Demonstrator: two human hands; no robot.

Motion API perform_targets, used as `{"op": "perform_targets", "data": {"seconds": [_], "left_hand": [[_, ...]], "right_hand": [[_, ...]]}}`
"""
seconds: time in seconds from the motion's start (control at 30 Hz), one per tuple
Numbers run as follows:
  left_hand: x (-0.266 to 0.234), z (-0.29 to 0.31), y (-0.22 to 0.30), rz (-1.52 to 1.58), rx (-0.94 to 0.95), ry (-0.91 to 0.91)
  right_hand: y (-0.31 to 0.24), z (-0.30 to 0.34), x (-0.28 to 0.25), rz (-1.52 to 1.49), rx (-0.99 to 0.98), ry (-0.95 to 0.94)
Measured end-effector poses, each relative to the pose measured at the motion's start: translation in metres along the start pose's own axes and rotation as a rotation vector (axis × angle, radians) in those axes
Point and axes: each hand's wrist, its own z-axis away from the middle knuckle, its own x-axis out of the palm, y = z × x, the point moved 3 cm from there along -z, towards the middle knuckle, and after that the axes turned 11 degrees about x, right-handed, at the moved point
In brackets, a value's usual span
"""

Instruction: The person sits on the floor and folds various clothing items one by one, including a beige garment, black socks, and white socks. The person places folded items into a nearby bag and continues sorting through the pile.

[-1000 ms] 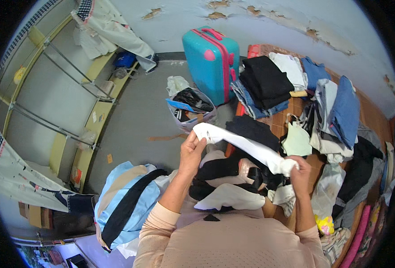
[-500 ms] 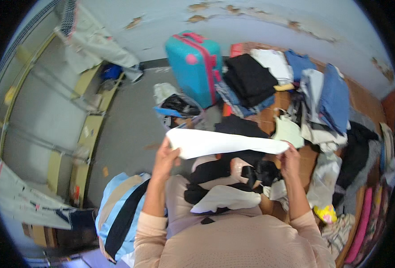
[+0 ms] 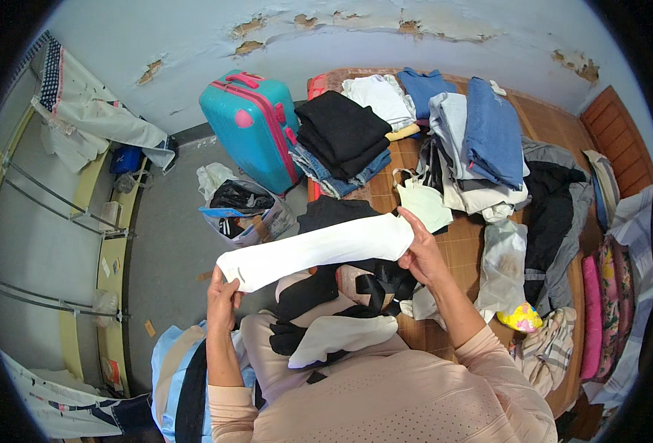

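Observation:
A long white tube-shaped cloth (image 3: 315, 249) is stretched flat between my two hands, above my lap; whether it is a sock or an arm sleeve I cannot tell. My left hand (image 3: 224, 301) pinches its lower left end. At its upper right end, my right hand (image 3: 423, 253) grips the edge between thumb and fingers. Under it, a pale sock-like piece (image 3: 341, 340) lies over black cloth (image 3: 308, 295) on my lap. Beyond the cloth, a black folded garment (image 3: 345, 214) and a pale green garment (image 3: 424, 204) lie on the tiled-looking bed surface.
Folded black clothes (image 3: 343, 133), jeans (image 3: 492, 133) and a white garment (image 3: 382, 101) are piled farther back. A turquoise suitcase (image 3: 249, 133) stands on the floor beside an open bag (image 3: 278, 221). Shelving (image 3: 112, 273) lines the left; a plastic bag (image 3: 502, 266) lies right.
The white cloth now looks wider and flatter, its right end raised and its left end lowered. My right hand has moved up and left. The whole view has shifted to the right.

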Motion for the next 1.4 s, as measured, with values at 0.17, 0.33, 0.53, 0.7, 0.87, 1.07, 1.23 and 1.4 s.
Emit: {"op": "perform_targets", "data": {"seconds": [0.17,0.33,0.53,0.7,0.87,1.07,1.23,1.4], "left_hand": [[-0.008,0.005,0.012,0.047,-0.001,0.130],[-0.031,0.008,0.013,0.032,0.004,0.083],[-0.009,0.011,0.026,0.050,0.054,-0.110],[-0.007,0.021,0.032,-0.079,0.056,-0.239],[-0.012,0.021,0.036,-0.183,0.044,-0.316],[-0.024,0.019,0.032,-0.272,0.038,-0.303],[-0.030,0.022,0.027,-0.248,0.021,-0.317],[-0.023,0.021,0.022,-0.170,0.033,-0.374]], "right_hand": [[-0.020,0.011,0.006,0.501,-0.119,-0.021],[-0.028,0.019,-0.004,0.592,-0.067,-0.012],[-0.019,0.019,-0.025,0.529,-0.137,0.004],[-0.007,0.008,-0.042,0.409,-0.134,0.010],[-0.007,0.009,-0.035,0.298,-0.123,0.006],[-0.013,0.008,-0.023,0.203,-0.101,0.077],[-0.010,0.007,-0.025,0.209,-0.071,0.060],[0.001,0.003,-0.032,0.151,0.014,0.020]]}}
